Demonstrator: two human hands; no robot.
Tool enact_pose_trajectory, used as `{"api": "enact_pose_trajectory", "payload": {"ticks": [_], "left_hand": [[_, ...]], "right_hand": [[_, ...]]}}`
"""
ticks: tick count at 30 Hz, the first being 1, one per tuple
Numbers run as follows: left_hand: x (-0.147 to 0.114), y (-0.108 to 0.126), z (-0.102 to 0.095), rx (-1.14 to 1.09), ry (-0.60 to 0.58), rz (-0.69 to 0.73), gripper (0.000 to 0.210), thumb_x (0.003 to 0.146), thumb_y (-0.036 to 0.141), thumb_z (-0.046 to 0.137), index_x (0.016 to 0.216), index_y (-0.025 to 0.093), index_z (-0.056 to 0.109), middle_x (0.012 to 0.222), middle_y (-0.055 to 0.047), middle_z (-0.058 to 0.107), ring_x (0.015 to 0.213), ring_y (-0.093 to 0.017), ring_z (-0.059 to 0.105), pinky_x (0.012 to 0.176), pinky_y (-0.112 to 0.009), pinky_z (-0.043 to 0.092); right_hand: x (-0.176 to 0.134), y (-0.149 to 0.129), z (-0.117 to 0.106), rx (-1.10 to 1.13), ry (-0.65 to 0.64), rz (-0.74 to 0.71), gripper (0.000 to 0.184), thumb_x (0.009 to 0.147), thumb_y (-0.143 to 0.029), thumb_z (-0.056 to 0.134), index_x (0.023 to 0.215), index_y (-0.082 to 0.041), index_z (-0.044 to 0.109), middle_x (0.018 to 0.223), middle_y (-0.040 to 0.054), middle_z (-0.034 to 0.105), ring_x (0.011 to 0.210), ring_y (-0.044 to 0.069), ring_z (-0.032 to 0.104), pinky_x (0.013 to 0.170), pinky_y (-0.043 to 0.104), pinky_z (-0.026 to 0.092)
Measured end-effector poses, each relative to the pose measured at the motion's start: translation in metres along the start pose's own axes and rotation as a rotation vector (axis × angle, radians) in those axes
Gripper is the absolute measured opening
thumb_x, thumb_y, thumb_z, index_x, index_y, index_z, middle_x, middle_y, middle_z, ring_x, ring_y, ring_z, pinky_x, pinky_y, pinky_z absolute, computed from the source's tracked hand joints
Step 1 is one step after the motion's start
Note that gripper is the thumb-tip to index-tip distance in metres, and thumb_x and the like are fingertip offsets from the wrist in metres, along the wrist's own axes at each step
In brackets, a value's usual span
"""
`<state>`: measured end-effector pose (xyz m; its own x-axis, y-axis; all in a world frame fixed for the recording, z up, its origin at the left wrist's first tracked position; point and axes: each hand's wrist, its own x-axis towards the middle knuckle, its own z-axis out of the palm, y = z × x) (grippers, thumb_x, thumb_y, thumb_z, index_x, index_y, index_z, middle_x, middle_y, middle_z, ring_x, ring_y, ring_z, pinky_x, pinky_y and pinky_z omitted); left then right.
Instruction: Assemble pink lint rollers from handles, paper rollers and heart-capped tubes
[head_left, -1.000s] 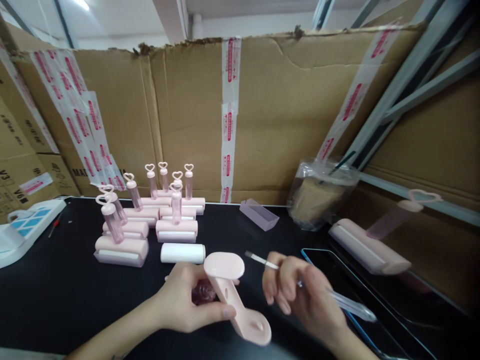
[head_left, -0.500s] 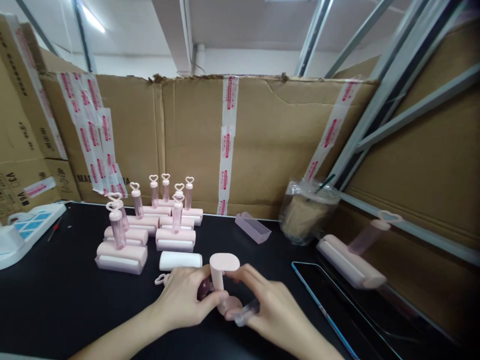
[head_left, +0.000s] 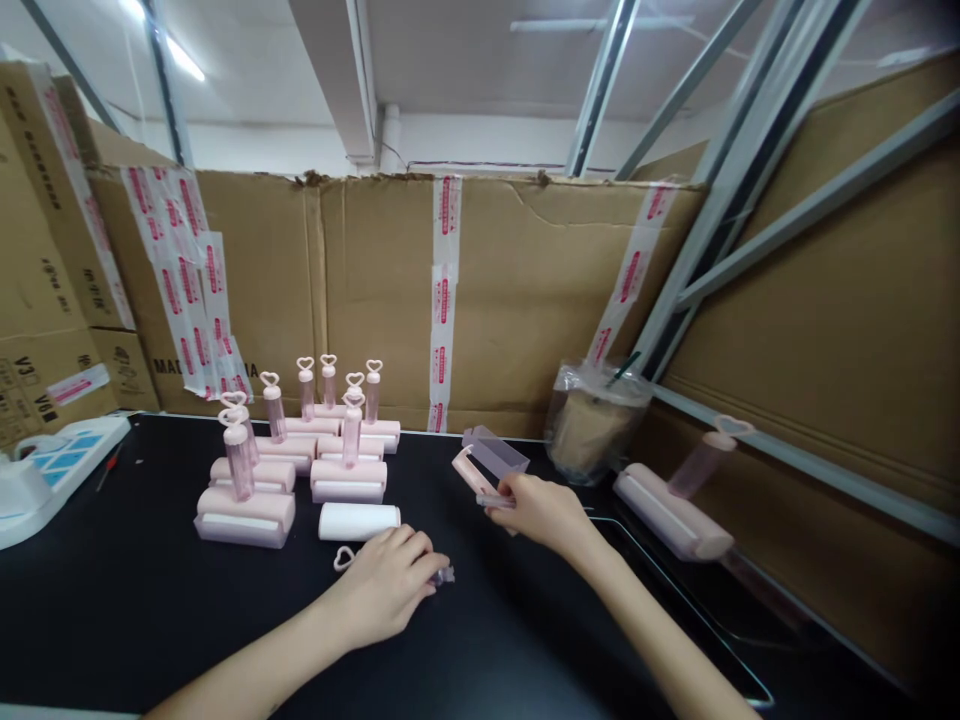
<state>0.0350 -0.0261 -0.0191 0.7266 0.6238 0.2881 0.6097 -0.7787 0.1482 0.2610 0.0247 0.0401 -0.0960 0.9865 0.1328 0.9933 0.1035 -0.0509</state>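
Observation:
My left hand [head_left: 394,588] is closed around a lint roller handle [head_left: 344,558]. Its pink heart loop sticks out on the left and its clear end on the right. Just behind lies a white sticky roll [head_left: 358,522]. Farther forward and right, my right hand [head_left: 541,508] grips a pink lint roller frame [head_left: 469,472]. A small greyish clear piece [head_left: 495,501] is in the same fingers. The frame is right at the translucent purple cover [head_left: 501,453]; whether they touch I cannot tell.
Several assembled pink lint rollers [head_left: 246,505] stand at the left back. Another roller [head_left: 675,510] is on the right, beside a dark tablet [head_left: 660,590]. A bagged drink cup [head_left: 592,425] stands before the cardboard wall [head_left: 375,260]. A white power strip [head_left: 75,465] is far left.
My right hand has carried the pink frame forward, away from my left hand, to the purple cover. My left hand keeps the handle, now turned more palm-down. The view has shifted slightly.

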Motion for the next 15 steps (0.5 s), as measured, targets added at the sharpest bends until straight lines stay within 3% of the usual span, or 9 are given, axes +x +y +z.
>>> {"api": "enact_pose_trajectory", "payload": {"ticks": [6,10,15], "left_hand": [[0.018,0.015,0.002,0.167,0.047,-0.004,0.03,0.089,0.017,0.042,0.118,0.02,0.047,0.098,-0.005,0.056,0.088,-0.021,0.051,0.074,-0.034,0.044],[0.04,0.035,-0.006,0.327,0.071,0.121,0.033,0.086,0.012,0.042,0.119,0.013,0.046,0.096,-0.006,0.057,0.083,-0.021,0.052,0.066,-0.032,0.042],[0.065,0.041,0.003,0.42,0.105,0.24,0.028,0.089,0.008,0.035,0.113,0.008,0.049,0.099,-0.01,0.058,0.086,-0.02,0.054,0.067,-0.031,0.041]], "right_hand": [[0.013,0.007,0.022,-0.048,-0.056,0.009,0.016,0.067,-0.036,0.062,0.069,-0.021,0.066,0.077,0.0064,0.071,0.077,0.026,0.067,0.058,0.026,0.04],[0.017,0.012,0.026,-0.069,-0.057,0.042,0.018,0.068,-0.036,0.062,0.069,-0.018,0.066,0.079,0.0108,0.071,0.078,0.029,0.067,0.062,0.03,0.042],[0.019,0.021,0.026,-0.045,-0.046,0.063,0.028,0.069,-0.046,0.061,0.077,-0.02,0.068,0.086,0.0113,0.071,0.085,0.03,0.066,0.067,0.033,0.043]]}}
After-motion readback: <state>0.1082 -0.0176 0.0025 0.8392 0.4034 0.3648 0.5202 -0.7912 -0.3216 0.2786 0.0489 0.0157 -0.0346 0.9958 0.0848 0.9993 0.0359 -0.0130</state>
